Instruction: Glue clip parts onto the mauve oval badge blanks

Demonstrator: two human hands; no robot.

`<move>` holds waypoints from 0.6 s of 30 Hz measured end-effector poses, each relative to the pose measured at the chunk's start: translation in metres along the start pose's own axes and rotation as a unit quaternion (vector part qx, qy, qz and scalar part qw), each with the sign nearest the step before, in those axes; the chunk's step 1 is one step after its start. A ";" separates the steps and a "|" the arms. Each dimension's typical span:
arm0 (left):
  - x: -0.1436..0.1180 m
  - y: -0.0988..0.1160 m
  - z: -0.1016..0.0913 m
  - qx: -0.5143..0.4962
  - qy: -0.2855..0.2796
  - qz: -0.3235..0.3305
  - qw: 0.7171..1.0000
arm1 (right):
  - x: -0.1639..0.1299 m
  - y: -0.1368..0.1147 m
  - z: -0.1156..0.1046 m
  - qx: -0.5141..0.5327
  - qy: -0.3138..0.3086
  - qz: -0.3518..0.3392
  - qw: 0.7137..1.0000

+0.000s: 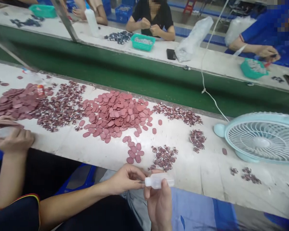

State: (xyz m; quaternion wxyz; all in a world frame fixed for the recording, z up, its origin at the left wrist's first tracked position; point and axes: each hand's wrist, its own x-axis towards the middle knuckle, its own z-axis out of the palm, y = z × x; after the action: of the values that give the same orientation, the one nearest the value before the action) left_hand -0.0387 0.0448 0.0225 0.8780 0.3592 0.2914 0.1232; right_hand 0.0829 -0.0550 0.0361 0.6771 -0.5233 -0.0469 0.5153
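Note:
In my right hand [160, 199] is a small translucent plastic squeeze bottle [160, 180], lying on its side with its white neck toward the left. My left hand [127, 180] meets the neck with its fingers pinched together. A thin dark piece shows between those fingers and the bottle's tip, too small to name. Just beyond my hands, on the table, lies a small group of reddish oval discs [134, 150]. Right of them is a little heap of small shiny brown-red pieces [164, 157].
A large pile of reddish discs [115, 112] lies mid-table, with scattered shiny pieces [60, 106] to its left. A light-blue fan [260, 141] rests at right. At left, a co-worker's hand [14, 139] is close by. A green divider [135, 77] separates the opposite table, where people work.

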 end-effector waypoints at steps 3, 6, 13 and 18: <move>-0.002 0.005 -0.004 0.020 -0.017 -0.037 0.999 | -0.006 -0.002 0.006 0.031 0.011 0.022 0.999; -0.007 0.000 -0.004 -0.010 0.003 -0.061 0.998 | -0.017 -0.010 -0.008 0.048 0.045 0.031 0.997; -0.016 -0.033 0.031 -0.204 0.035 -0.072 0.976 | -0.023 -0.043 -0.056 -0.042 0.092 -0.086 0.991; -0.013 -0.042 0.056 -0.235 0.020 -0.035 0.971 | -0.018 -0.029 -0.069 -0.067 0.131 -0.169 0.975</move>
State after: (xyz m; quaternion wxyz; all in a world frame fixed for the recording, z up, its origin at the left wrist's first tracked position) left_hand -0.0153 -0.0220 0.0302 0.9356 0.1300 0.2840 0.1644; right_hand 0.1348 -0.1122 0.0353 0.7179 -0.6150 -0.0806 0.3161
